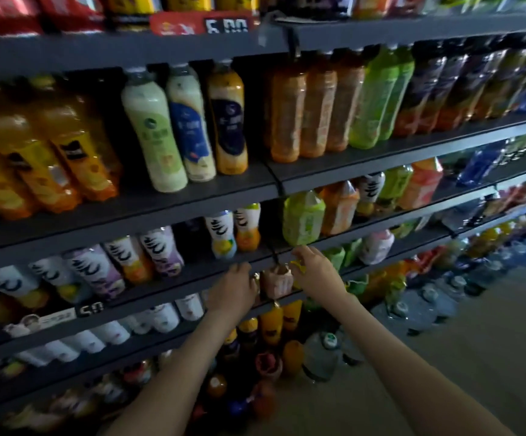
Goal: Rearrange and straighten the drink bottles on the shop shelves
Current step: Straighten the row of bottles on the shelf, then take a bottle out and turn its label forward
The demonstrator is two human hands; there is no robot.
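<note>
A pink bottle (276, 280), at 6 o'clock from the green bottle (302, 218), is being flanked: a yellow cap (297, 266) is being pinched by the right hand (316, 273), while the grip of the left hand (233, 287) cannot be told; light, slick plastic, likely best gripped mid-body

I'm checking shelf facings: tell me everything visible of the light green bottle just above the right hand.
The light green bottle looks like translucent plastic, with sloped shoulders and a green label. Its cap is hidden behind the shelf above. It stands upright at the front edge of its own shelf, beside an orange bottle. The right hand is just below, apparently not touching.
</note>
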